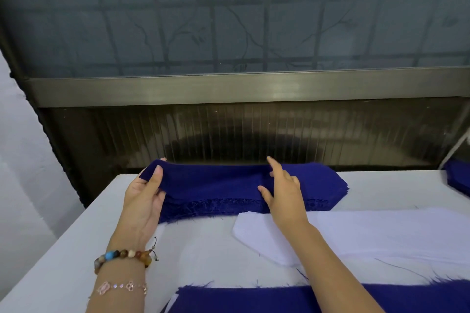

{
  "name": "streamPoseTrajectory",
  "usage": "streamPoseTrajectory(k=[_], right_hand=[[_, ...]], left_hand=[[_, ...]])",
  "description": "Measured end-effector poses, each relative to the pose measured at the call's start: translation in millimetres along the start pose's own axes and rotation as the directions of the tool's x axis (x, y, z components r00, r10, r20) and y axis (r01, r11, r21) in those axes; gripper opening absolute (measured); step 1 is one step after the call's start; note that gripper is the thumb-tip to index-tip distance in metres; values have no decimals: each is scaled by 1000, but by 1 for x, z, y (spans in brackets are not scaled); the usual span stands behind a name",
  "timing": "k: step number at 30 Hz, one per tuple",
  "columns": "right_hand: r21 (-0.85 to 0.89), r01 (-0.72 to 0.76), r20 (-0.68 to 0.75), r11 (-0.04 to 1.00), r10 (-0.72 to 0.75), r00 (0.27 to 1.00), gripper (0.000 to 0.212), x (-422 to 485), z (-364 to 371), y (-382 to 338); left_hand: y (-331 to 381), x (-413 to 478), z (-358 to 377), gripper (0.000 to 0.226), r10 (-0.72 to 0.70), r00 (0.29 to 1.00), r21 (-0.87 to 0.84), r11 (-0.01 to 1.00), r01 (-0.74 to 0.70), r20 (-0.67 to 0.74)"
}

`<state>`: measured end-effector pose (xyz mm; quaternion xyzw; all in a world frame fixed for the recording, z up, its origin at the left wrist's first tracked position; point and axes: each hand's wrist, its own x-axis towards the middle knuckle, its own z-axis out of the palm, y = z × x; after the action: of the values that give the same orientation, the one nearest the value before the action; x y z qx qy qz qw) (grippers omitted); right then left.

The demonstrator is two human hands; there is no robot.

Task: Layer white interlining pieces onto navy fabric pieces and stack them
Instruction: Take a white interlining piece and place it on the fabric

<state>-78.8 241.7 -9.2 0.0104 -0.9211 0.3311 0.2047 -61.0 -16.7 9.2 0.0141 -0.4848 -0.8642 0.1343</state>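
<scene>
Left hand (145, 193): pinching the 9 o'clock end of the top piece (203, 175), thumb over and fingers under, holding that end raised.
Right hand (282, 190): lying spread on the navy at 3 o'clock from the left hand, index lifted, gripping nothing.
Pile (318, 185): sitting at 12 o'clock on the table (63, 262), showing a frayed edge toward 6 o'clock.
Interlining (381, 231): lying flat at 3 o'clock, just beside the pile's near edge, passing under the right forearm.
Near navy (254, 297): lying at 6 o'clock, close to the body.
Risk, double pick: probably pulling a second layer up, with frayed threads snagging between pieces.
Risk, pile shift: likely sliding the pile toward 9 o'clock if peeling while pressing too lightly.
Risk, interlining: possibly getting swept askew by the forearm crossing it.
Risk, misalignment: possibly landing skewed when carrying the piece by one end only.
</scene>
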Motion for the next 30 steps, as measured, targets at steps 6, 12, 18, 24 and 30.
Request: streamPoseTrajectory(k=[6,12,18,24,30], right_hand=[[-15,61,-27,998,-62,998,59,1,-5,-2],[108,-55,-171,993,73,982,8,7,-12,9],[-117,-224,-279,968,184,942,7,11,-32,31],[-103,-401,-328,910,349,878,14,14,-61,56],[0,-469,-295,883,448,844,23,18,-81,82]], left_hand=[[3,-3,0,24,29,999,-18,999,-29,38],[2,-2,-1,16,34,999,-46,998,-36,-36],[2,-2,-1,15,90,992,-38,995,-94,-94],[1,1,-4,16,76,981,-31,996,-83,-180],[1,3,-6,16,78,952,-21,996,-89,-297]])
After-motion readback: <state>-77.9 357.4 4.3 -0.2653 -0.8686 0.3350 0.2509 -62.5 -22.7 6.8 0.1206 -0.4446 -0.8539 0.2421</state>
